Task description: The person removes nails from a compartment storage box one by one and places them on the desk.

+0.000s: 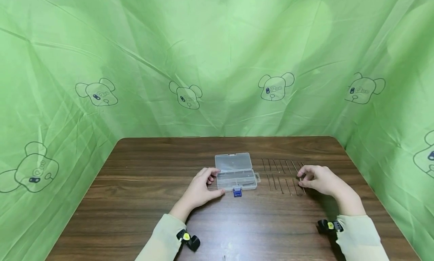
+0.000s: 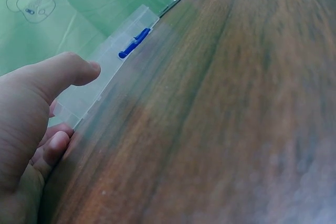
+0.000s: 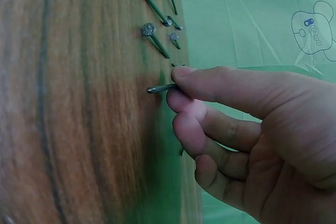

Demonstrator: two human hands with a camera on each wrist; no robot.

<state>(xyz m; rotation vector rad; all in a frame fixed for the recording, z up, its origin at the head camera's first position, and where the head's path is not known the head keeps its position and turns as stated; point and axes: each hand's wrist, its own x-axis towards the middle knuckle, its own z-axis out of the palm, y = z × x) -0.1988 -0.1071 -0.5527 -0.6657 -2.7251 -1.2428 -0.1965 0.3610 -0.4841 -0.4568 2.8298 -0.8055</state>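
Observation:
On the table lies a clear plastic box (image 1: 234, 175) with its lid (image 1: 233, 162) tipped back and a blue latch (image 1: 237, 192) hanging at the front. A few thin pieces show inside it. My left hand (image 1: 201, 187) grips the box's left end, thumb at the front wall and fingers round the side. To the right, several nails (image 1: 276, 166) are laid out in two rows. At the right end of these rows, my right hand (image 1: 318, 180) pinches a nail (image 3: 160, 88) between thumb and forefinger, its end poking out beyond the fingertips; the rest is hidden.
The brown wooden table (image 1: 142, 200) ends in rounded corners at the back. Green cloth (image 1: 223, 117) with printed bear heads hangs behind it and along both sides. Each sleeve cuff carries a black wrist camera (image 1: 191, 241). A small thin object (image 1: 224, 258) shows at the near edge.

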